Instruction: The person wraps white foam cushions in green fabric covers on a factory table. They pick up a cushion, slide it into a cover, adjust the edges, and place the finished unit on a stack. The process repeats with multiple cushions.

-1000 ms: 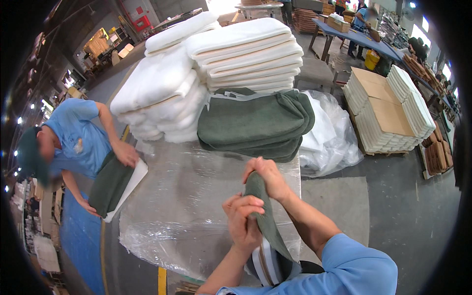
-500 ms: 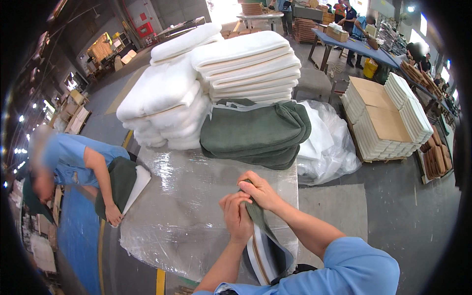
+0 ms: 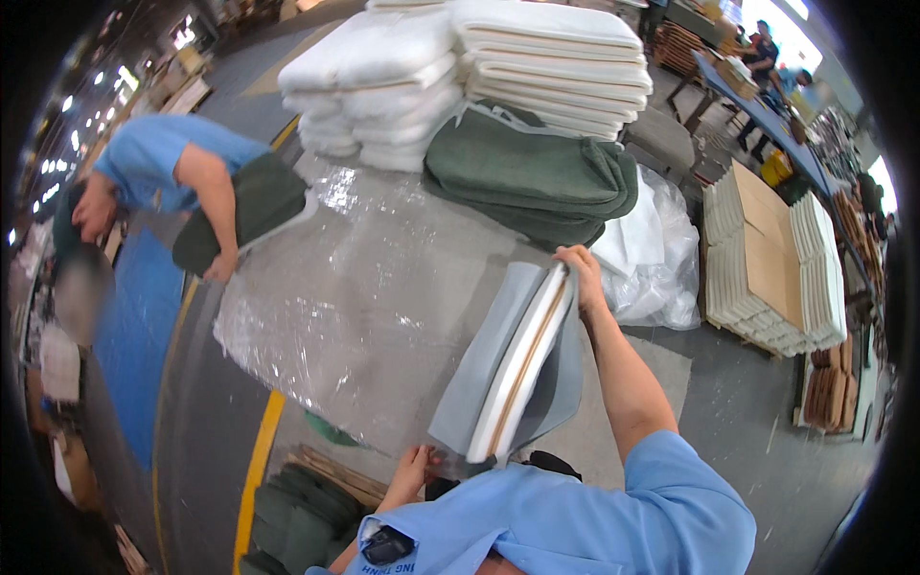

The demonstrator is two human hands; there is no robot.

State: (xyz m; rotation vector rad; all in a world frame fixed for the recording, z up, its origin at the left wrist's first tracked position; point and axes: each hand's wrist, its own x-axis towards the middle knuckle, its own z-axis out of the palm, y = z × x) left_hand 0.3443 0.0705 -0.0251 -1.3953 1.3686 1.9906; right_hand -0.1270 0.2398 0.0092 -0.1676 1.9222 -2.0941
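Note:
A long cushion pad (image 3: 522,369), white with a brown middle layer, lies in an opened cover (image 3: 479,359). Its grey-blue lining shows on both sides, and a bit of dark green fabric shows at the near end. At the far end my right hand (image 3: 581,273) is closed on the cover's edge. My left hand (image 3: 412,471) is low at the table's near edge, just left of the cover's near end. Its fingers are small and blurred, so I cannot make out whether they grip the fabric. Beyond lies a pile of dark green covers (image 3: 532,172).
Tall stacks of white padding (image 3: 551,72) stand at the back of the plastic-covered table (image 3: 335,287). On the left a co-worker (image 3: 182,172) handles another green-covered cushion (image 3: 268,196). A pallet of white pads and cardboard (image 3: 757,254) stands right; green pieces (image 3: 302,508) lie below left.
My left hand has left the far end and moved down to the near end. The cover now lies spread, showing lining and pad, with my right hand farther out. The view has shifted.

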